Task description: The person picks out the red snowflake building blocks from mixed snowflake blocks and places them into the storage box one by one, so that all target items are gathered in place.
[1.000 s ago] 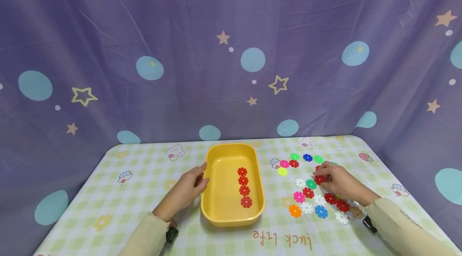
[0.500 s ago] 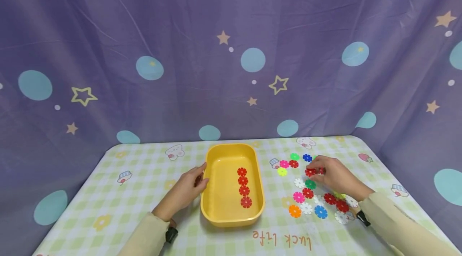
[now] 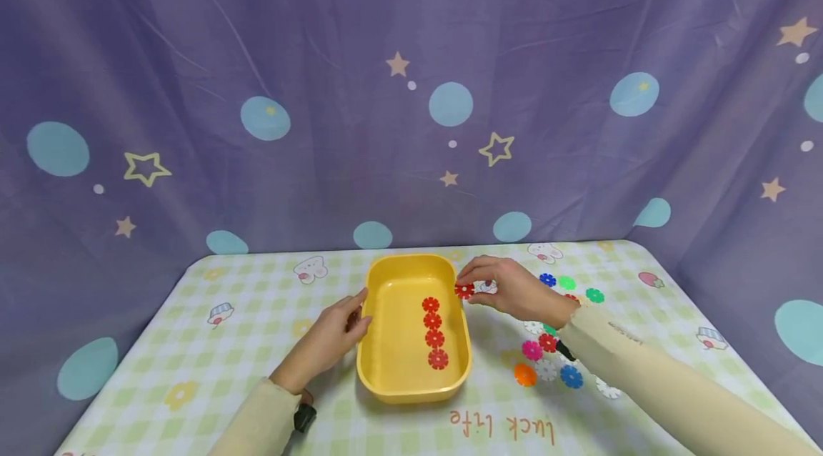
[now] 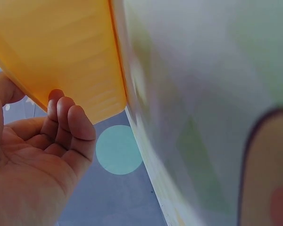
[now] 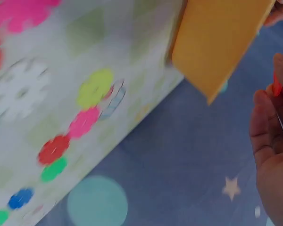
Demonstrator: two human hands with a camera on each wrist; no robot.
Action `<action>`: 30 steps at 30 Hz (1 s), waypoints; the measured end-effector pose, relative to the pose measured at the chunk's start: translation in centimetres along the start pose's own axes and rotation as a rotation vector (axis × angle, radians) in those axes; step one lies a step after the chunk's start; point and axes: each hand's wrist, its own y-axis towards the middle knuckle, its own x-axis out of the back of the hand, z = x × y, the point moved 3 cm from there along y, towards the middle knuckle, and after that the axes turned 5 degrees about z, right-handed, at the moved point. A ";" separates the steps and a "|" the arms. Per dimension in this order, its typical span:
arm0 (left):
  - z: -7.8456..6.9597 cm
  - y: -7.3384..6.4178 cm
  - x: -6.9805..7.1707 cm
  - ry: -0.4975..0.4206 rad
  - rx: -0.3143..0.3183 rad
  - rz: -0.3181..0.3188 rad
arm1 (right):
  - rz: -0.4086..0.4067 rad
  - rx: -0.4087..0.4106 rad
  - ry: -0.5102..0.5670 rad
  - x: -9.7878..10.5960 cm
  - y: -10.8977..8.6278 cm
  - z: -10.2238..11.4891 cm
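Note:
My right hand (image 3: 511,288) pinches a red snowflake building disc (image 3: 464,291) at the right rim of the yellow tray (image 3: 388,363). In the right wrist view, an edge of that red disc (image 5: 277,88) shows between thumb and fingers. Inside the tray, several red discs (image 3: 434,339) lie in a column along the right side. On the left, my left hand (image 3: 331,331) holds the tray's side, its thumb at the rim. The left wrist view shows bent fingers (image 4: 80,125) against the tray's outer wall (image 4: 75,52).
Loose discs in many colours lie to the right on the checked tablecloth (image 3: 244,363), among them an orange disc (image 3: 525,374) and a blue disc (image 3: 571,376). My right forearm covers some. A purple curtain (image 3: 334,177) hangs behind the table.
My right hand has taken a red disc from the loose ones and carried it left to the tray's right rim. The left hand and tray have stayed in place.

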 end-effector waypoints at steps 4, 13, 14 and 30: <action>0.0 0.0 0.0 -0.001 -0.002 0.004 | 0.076 0.013 -0.007 -1.7 2.3 -0.1; 0.0 0.1 0.0 0.001 -0.007 0.016 | 0.162 -0.039 -0.140 -4.1 6.0 -1.3; 0.0 0.1 0.1 0.004 -0.008 0.016 | 0.167 -0.045 -0.140 -4.3 6.4 -1.4; -0.1 0.0 0.2 0.026 0.001 0.025 | 0.240 -0.270 -0.284 -6.8 9.2 -1.9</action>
